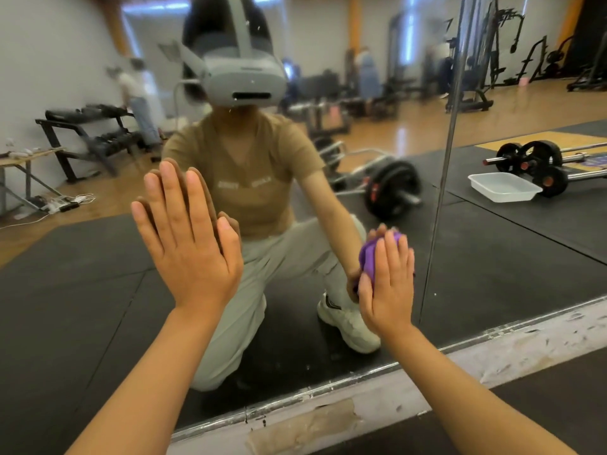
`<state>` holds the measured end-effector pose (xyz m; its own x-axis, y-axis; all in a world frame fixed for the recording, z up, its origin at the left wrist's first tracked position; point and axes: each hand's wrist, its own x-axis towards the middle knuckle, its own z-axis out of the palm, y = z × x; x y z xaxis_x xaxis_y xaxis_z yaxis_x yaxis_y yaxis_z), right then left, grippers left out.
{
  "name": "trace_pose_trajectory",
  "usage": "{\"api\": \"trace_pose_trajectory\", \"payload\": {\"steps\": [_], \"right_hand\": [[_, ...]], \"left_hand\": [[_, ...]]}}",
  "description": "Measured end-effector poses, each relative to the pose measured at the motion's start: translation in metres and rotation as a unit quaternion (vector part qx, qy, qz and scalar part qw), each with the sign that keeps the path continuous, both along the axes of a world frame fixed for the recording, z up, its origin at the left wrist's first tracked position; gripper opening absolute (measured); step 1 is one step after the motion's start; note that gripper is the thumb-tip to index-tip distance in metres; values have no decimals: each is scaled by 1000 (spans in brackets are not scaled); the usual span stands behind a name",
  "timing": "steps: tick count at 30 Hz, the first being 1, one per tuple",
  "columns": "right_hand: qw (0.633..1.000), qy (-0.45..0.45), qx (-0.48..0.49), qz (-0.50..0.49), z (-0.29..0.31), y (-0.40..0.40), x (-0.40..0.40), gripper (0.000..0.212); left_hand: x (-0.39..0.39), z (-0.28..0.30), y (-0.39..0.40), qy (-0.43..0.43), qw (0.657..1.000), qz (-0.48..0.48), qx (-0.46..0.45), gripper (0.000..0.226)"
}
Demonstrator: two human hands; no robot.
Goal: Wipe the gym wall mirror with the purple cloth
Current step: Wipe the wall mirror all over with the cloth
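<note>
The purple cloth (pixel 369 257) is a soft, bunched wad, crumpled into folds, its long axis running roughly up the glass low on the mirror (pixel 98 307), just left of a vertical seam. The right hand (pixel 389 284) presses it flat-fingered against the smooth reflective surface. The left hand (pixel 187 238) rests open, fingers straight and pointing upward, palm on the glass.

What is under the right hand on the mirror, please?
A bunched purple cloth sits between the right hand and the mirror, showing past the thumb side and fingertips. The part beneath the palm is covered.
</note>
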<state>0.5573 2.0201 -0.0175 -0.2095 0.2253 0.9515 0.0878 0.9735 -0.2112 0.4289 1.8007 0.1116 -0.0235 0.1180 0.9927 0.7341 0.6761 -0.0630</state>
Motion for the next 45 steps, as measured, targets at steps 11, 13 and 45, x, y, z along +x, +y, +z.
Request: {"api": "trace_pose_trajectory", "payload": {"steps": [11, 13, 45], "right_hand": [[998, 63, 0, -14, -11, -18, -20, 57], [1000, -9, 20, -14, -53, -22, -10, 58], [931, -183, 315, -35, -91, -29, -6, 66]], "left_hand": [[-2, -1, -4, 7, 1000, 0, -16, 57], [-3, -2, -3, 8, 1000, 4, -12, 57], [-7, -6, -4, 31, 999, 5, -13, 55]]}}
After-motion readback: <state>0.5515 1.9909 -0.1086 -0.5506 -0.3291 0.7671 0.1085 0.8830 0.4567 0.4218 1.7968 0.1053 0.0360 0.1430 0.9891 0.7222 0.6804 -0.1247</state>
